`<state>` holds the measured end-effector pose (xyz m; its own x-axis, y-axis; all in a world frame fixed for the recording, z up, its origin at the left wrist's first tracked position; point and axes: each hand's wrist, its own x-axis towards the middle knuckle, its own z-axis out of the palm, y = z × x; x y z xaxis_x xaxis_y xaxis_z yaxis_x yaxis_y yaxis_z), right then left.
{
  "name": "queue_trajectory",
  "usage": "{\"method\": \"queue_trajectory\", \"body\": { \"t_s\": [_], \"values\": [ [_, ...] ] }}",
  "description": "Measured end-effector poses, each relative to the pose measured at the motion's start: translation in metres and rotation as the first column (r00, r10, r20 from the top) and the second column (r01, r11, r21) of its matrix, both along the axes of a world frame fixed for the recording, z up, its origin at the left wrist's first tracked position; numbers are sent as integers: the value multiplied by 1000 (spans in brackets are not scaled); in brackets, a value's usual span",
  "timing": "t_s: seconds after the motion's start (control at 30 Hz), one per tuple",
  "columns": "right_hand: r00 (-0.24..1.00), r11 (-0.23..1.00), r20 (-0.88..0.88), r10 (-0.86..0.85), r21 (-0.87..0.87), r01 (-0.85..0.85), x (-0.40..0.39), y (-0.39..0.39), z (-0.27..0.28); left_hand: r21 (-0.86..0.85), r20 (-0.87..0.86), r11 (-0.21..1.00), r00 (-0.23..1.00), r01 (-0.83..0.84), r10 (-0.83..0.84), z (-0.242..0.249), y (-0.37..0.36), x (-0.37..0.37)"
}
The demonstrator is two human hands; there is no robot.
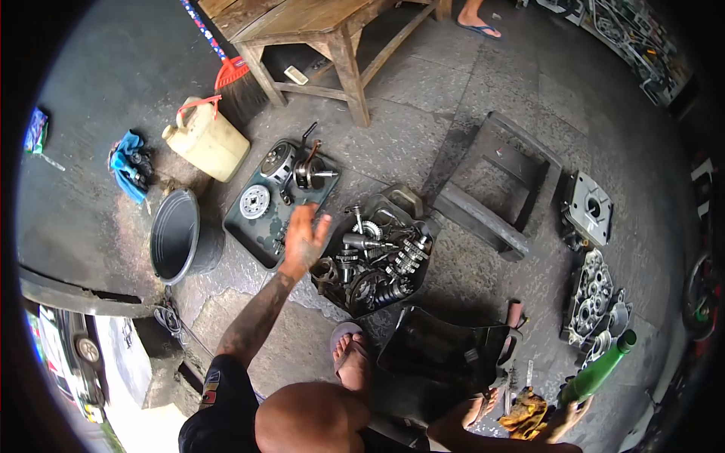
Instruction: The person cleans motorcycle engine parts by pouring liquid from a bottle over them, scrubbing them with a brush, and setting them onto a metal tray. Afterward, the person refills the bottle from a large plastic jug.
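Observation:
My left hand (pixel 304 238) reaches out with its fingers spread and holds nothing. It hovers over the gap between a dark green tray (pixel 245 230) and a black tub (pixel 419 260). The tray carries a clutch, a crankshaft and a round gear plate. The tub is packed with several gears and shafts. At the lower right, my right hand (pixel 570 414) grips the base of a green bottle (pixel 598 368), which tilts up and to the right. A yellow rag (pixel 525 414) lies just left of that hand. My foot in a sandal (pixel 351 355) rests on the concrete below the tub.
A black bucket (pixel 175 235) and a cream jerrycan (pixel 208 138) stand left of the tray. A wooden table (pixel 325 34) and a broom are at the top. A dark low stool (pixel 495 185), engine case halves (pixel 593 291) and a cover lie to the right. Another person's sandalled foot (pixel 476 23) is at the far top.

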<state>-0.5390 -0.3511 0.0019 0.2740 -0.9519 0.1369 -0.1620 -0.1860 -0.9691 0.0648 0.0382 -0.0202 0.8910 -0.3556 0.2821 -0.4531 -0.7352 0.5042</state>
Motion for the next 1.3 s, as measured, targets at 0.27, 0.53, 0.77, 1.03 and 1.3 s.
{"method": "queue_trajectory", "body": {
  "t_s": [0.27, 0.53, 0.77, 1.03, 1.3],
  "values": [
    [974, 989, 180, 137, 23, -143, 40, 31, 29, 134, -497, 909, 821, 394, -282, -51, -133, -79],
    [955, 993, 290, -68, 111, 38, 8, 33, -2, 355, -423, 893, 900, 277, -111, -54, -156, -92],
    [931, 992, 355, -90, 116, 52, 8, 38, -4, 191, -513, 940, 845, 283, -150, -62, -143, -70],
    [943, 994, 329, -39, 110, 2, 24, 37, 15, -424, -376, 887, 855, 184, -358, -57, -127, -45],
    [950, 993, 312, 22, 105, -58, 32, 35, 25, -802, -591, 471, 600, -368, -538, -29, -133, -27]
  ]
}}
